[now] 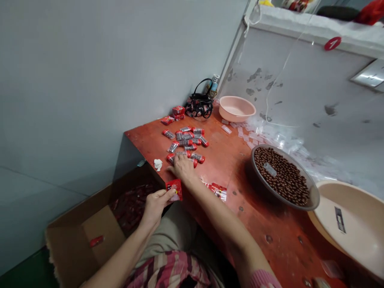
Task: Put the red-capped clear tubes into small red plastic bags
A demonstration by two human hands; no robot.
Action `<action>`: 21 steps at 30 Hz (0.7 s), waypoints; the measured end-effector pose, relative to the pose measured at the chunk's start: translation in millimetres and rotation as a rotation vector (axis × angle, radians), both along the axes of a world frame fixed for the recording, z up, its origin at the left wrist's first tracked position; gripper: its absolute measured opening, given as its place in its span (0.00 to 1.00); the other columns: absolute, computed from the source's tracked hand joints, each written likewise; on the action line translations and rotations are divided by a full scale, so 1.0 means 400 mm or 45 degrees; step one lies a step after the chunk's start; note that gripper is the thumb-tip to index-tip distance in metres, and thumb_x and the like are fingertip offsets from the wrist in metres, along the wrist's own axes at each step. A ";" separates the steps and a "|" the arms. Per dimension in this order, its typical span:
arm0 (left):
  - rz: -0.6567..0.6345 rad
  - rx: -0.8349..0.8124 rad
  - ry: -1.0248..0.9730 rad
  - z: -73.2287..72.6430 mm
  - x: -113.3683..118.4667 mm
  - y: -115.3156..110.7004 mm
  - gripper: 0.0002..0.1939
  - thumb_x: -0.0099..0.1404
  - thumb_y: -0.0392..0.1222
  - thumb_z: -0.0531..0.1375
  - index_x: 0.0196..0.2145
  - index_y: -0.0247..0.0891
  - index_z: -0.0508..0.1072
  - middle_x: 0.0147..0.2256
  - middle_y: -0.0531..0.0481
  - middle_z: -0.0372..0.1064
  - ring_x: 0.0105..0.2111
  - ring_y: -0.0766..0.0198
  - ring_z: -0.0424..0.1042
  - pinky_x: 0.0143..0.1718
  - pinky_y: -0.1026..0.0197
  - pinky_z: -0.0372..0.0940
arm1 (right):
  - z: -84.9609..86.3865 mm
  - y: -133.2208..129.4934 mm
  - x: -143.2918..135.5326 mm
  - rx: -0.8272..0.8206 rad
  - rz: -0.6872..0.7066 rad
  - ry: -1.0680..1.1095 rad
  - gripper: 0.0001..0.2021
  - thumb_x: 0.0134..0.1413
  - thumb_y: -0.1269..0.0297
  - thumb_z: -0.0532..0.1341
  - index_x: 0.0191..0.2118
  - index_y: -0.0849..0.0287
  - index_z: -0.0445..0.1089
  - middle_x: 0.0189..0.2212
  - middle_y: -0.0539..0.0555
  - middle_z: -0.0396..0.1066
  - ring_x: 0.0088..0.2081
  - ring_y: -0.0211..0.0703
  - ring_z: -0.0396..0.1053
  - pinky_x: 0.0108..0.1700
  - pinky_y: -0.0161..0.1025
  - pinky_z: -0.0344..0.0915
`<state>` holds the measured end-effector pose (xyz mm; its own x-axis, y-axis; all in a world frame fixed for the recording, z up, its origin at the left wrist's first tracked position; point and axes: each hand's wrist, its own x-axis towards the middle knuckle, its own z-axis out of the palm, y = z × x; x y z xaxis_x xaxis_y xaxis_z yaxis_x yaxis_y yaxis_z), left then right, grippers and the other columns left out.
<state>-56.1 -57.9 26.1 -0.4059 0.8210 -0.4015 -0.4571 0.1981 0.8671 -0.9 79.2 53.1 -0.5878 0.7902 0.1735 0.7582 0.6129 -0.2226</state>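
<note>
Pinched between thumb and fingers of my left hand (157,202) is a small red packet (175,189), just off the table's front edge. My right hand (182,168) reaches down onto the nearest of several filled clear tubes with red ends (185,136); its fingertips touch them, and whether they grip one is hidden. More red packets (219,191) lie beside my right forearm. A crumpled white tissue (158,164) sits left of my right hand.
On the orange table (228,160) stand a bowl of brown balls (282,176), a pink basin (237,109), a beige basin (360,224), a black handbag (199,105) and scattered clear cases (255,137). A cardboard box (69,240) holding red packets is at lower left.
</note>
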 end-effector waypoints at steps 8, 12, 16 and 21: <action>0.129 0.012 -0.540 -0.009 -0.001 0.032 0.06 0.46 0.35 0.65 0.22 0.31 0.71 0.23 0.50 0.70 0.23 0.67 0.70 0.28 0.63 0.68 | 0.006 -0.002 0.150 -0.083 -0.136 -0.035 0.13 0.58 0.64 0.46 0.38 0.63 0.65 0.34 0.59 0.70 0.35 0.45 0.67 0.34 0.38 0.62; 0.167 0.009 -0.748 -0.008 0.029 0.057 0.03 0.50 0.32 0.62 0.26 0.31 0.71 0.25 0.49 0.70 0.26 0.64 0.71 0.30 0.60 0.69 | 0.009 -0.147 0.262 -0.536 -0.190 0.639 0.14 0.58 0.58 0.46 0.35 0.60 0.64 0.23 0.50 0.68 0.24 0.37 0.66 0.26 0.32 0.61; 0.167 0.041 -0.873 0.008 0.069 0.077 0.02 0.53 0.29 0.59 0.27 0.32 0.70 0.24 0.48 0.71 0.25 0.64 0.71 0.28 0.61 0.70 | -0.021 -0.292 0.297 -0.828 -0.281 0.965 0.12 0.56 0.58 0.48 0.36 0.59 0.64 0.21 0.48 0.66 0.17 0.34 0.62 0.19 0.30 0.57; 0.102 0.062 -0.894 0.045 0.118 0.087 0.01 0.54 0.31 0.59 0.27 0.31 0.70 0.24 0.48 0.70 0.22 0.67 0.70 0.24 0.65 0.68 | -0.042 -0.337 0.298 -0.765 -0.339 1.038 0.11 0.54 0.58 0.51 0.35 0.59 0.64 0.21 0.49 0.66 0.19 0.34 0.63 0.20 0.29 0.58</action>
<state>-8.8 -23.1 44.2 -0.1247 0.8230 -0.5542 -0.9229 0.1089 0.3693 118.1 -55.6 36.2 -0.2635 0.9643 -0.0250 0.3355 0.0673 -0.9396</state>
